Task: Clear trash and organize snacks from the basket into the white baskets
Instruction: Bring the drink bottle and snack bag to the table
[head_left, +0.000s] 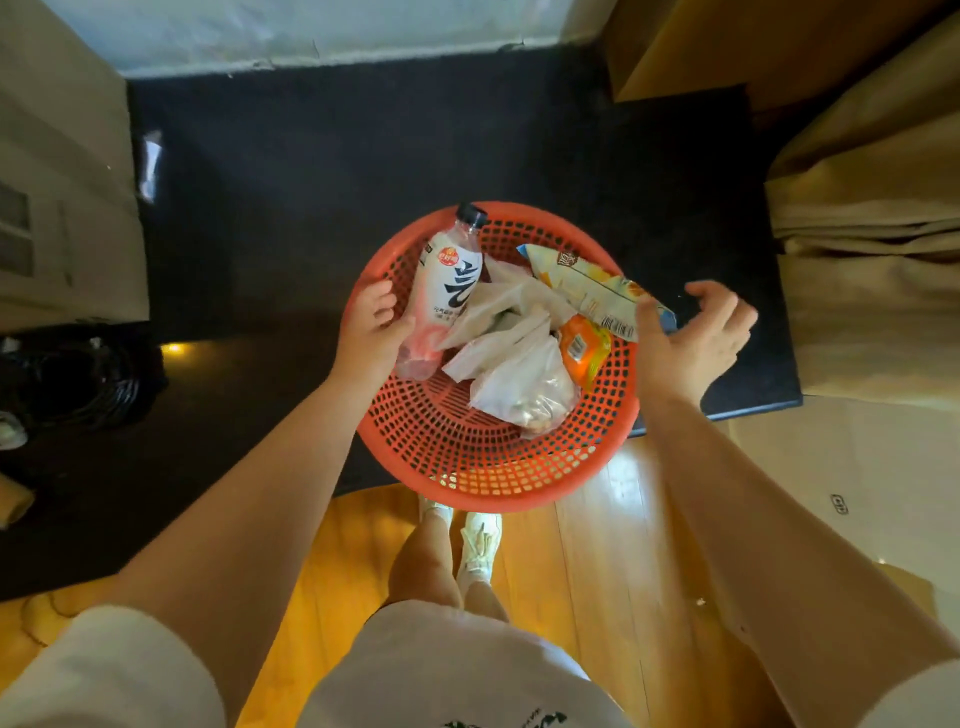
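Note:
A round red mesh basket (467, 493) is held up above the floor in front of me. In it lie a pink-and-white drink bottle (452, 280) with a black cap, a yellow snack bag (587, 286), an orange packet (584, 351) and crumpled white plastic bags (519, 374). My left hand (371, 327) grips the basket's left rim, with its thumb against the bottle. My right hand (696, 332) is at the right rim. Its thumb lies on the end of the yellow snack bag, and its fingers are spread and loosely curled outside the basket.
A dark mat (363, 156) covers the floor ahead, with wooden boards (587, 545) under my white shoes (480, 545). A beige cabinet (52, 208) stands at the left with black clutter (78, 379) below it. Tan curtains (872, 208) and flat cardboard (831, 467) are at the right.

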